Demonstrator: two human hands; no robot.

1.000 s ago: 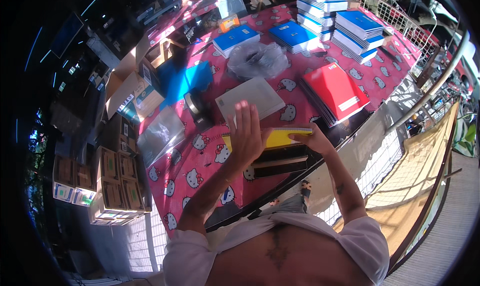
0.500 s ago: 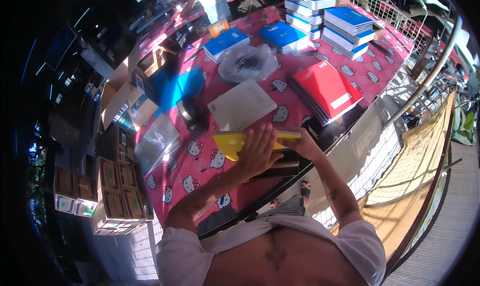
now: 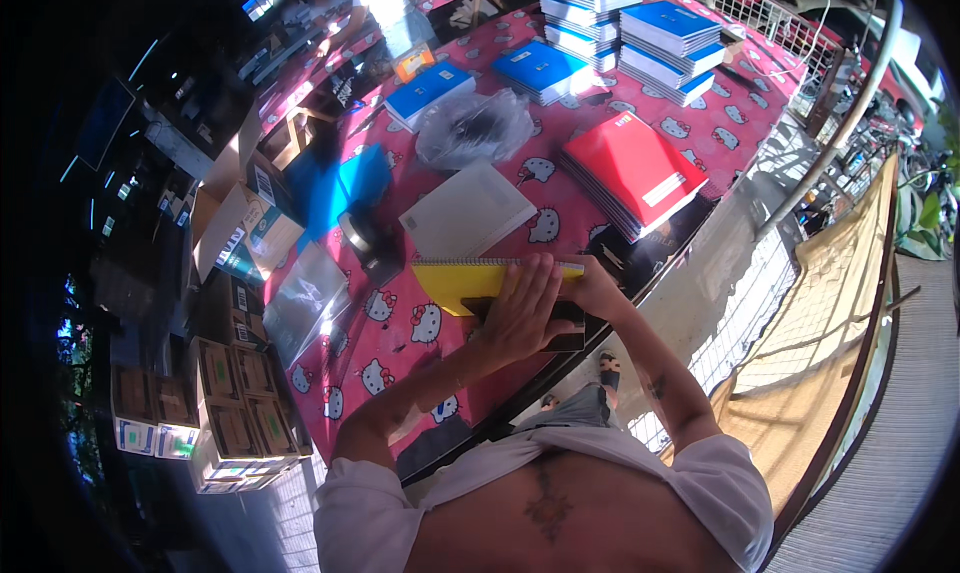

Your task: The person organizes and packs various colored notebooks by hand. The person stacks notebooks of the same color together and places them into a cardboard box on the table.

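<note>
A yellow spiral notebook stands tilted at the table's near edge, its coil along the top. Flat against its front, with fingers stretched out, lies my left hand. My right hand grips the notebook's right end, the fingers partly hidden behind it. Just beyond lies a pale grey spiral notebook. To its right is a stack of red notebooks. A dark flat object shows below my left hand; its kind is unclear.
The table has a pink patterned cloth. Crumpled clear plastic, a tape roll and clear plastic sleeves lie around. Blue notebook stacks stand at the back. Cartons sit left; a person is beyond.
My left hand has slid to the right along the yellow notebook's front. My right hand keeps hold of its end. The whole view has shifted slightly.
</note>
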